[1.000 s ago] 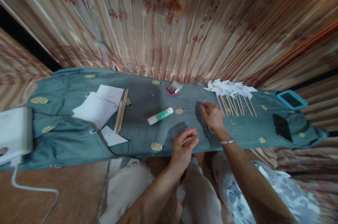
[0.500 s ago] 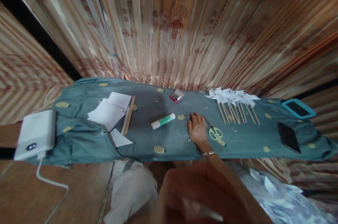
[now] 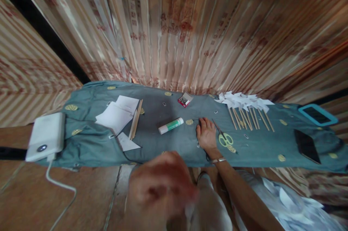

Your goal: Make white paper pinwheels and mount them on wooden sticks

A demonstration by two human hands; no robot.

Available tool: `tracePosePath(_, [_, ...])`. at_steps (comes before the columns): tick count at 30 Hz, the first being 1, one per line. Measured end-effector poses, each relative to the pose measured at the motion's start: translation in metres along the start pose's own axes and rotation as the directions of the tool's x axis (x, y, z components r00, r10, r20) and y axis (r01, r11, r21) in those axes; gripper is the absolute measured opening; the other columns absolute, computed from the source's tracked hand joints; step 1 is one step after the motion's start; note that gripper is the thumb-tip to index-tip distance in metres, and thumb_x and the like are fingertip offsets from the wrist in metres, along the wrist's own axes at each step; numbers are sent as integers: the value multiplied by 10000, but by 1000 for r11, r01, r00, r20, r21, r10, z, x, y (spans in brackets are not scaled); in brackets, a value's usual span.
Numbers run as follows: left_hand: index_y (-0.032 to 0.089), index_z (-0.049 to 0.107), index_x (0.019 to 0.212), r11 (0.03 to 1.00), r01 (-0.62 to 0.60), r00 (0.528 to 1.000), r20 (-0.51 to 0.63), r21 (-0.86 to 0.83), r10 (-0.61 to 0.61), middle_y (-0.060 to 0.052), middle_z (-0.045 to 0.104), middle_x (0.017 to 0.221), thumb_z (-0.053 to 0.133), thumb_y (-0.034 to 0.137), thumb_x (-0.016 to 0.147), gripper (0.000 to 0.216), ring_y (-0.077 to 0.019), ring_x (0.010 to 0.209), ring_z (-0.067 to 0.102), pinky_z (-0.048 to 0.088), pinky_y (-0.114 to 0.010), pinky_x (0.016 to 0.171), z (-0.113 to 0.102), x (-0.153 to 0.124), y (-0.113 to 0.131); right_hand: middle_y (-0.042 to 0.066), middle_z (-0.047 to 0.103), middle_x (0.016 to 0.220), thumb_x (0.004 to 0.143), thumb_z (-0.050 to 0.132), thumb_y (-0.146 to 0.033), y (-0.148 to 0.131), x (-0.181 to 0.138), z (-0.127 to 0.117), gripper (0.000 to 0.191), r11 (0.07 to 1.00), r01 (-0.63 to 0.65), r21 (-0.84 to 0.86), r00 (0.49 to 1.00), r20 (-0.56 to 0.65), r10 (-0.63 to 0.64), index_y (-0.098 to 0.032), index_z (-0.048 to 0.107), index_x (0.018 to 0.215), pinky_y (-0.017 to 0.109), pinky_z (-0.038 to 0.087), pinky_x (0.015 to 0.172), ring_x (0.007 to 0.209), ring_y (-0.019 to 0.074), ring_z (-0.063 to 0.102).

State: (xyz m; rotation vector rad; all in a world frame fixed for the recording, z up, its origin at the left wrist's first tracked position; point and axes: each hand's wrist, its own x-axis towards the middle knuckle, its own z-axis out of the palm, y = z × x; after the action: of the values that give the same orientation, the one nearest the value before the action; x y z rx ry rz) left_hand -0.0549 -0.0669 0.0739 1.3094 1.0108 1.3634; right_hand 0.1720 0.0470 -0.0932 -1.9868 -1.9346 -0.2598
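Note:
My right hand (image 3: 206,135) lies palm down on the cloth, fingers stretched out and a bracelet on its wrist. Just right of it are scissors (image 3: 224,138) with yellow-green handles. Close to the camera, my left hand (image 3: 164,184) is raised over the table's front edge. It is smeared by motion, its fingers look curled, and whether anything is in them does not show. A green-and-white glue stick (image 3: 171,126) lies between the two hands and the white paper sheets (image 3: 115,115). Beside the paper rest several thin wooden sticks (image 3: 136,119).
Paper pinwheels (image 3: 241,100) on sticks lie in a row at the right. A small red box (image 3: 185,99) sits at the back. A blue-framed device (image 3: 318,114) and a black phone (image 3: 307,145) are far right, a white power bank (image 3: 46,135) far left.
My left hand has risen from the bottom edge and moved left, now over the table's front edge. My right hand stays flat on the cloth. The whole view has shifted slightly.

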Motion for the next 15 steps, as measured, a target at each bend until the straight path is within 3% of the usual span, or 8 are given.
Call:
tracePosePath(1, [209, 611, 556, 1000, 7, 1000, -17, -17, -7, -3, 576, 574, 649, 426, 779, 314, -128, 559, 525, 417, -251, 522, -1, 13, -10, 173, 558, 1297, 936, 363, -286, 0, 0, 0, 420, 1000, 2, 3, 1000, -2, -2, -78, 564, 1240, 455, 402, 936, 1156, 314, 457])
tracePosePath(4, [183, 541, 493, 999, 34, 972, -231, -4, -34, 7, 536, 511, 572, 408, 822, 400, -119, 537, 515, 437, -252, 573, -13, 54, -45, 178, 561, 1288, 940, 354, -296, 1, -1, 1, 421, 1000, 11, 10, 1000, -14, -11, -84, 560, 1240, 462, 402, 940, 1164, 310, 455])
tracePosePath(7, [174, 652, 655, 970, -9, 929, -357, 241, 97, -19, 643, 667, 588, 363, 800, 246, -152, 670, 597, 487, -278, 688, -45, 84, -79, 186, 560, 1287, 938, 351, -293, 1, -1, 0, 421, 1000, 16, 14, 1000, -20, -16, -80, 559, 1236, 466, 407, 931, 1159, 312, 458])
tracePosePath(8, [174, 687, 765, 929, -42, 905, -381, 367, 191, -39, 680, 800, 606, 350, 783, 194, -173, 770, 621, 498, -298, 753, -60, 90, -88, 185, 559, 1288, 938, 352, -293, 1, -1, 0, 421, 1000, 16, 15, 1000, -20, -16, -81, 557, 1238, 466, 407, 930, 1156, 312, 459])
tracePosePath(10, [181, 706, 899, 770, 7, 890, -355, 639, 287, -75, 685, 987, 601, 316, 779, 209, -222, 985, 603, 470, -354, 906, -94, 96, -104, 182, 557, 1289, 936, 359, -295, 1, -1, 0, 418, 1000, 19, 12, 1000, -17, -18, -86, 555, 1240, 468, 403, 936, 1153, 312, 459])
tracePosePath(12, [180, 711, 892, 614, 115, 889, -356, 781, 286, -95, 686, 1024, 583, 283, 777, 201, -257, 1047, 579, 435, -403, 971, -127, 95, -116, 180, 557, 1287, 933, 367, -296, 2, -2, 1, 415, 1000, 21, 7, 1000, -13, -20, -87, 556, 1239, 465, 397, 943, 1152, 311, 459])
tracePosePath(15, [169, 710, 915, 479, 132, 925, -282, 868, 255, -114, 687, 1060, 600, 295, 765, 224, -277, 1067, 573, 401, -429, 1010, -161, 89, -129, 181, 558, 1284, 934, 371, -300, 1, -2, 0, 416, 1000, 16, 4, 1000, -10, -16, -82, 560, 1234, 455, 399, 938, 1150, 312, 459])
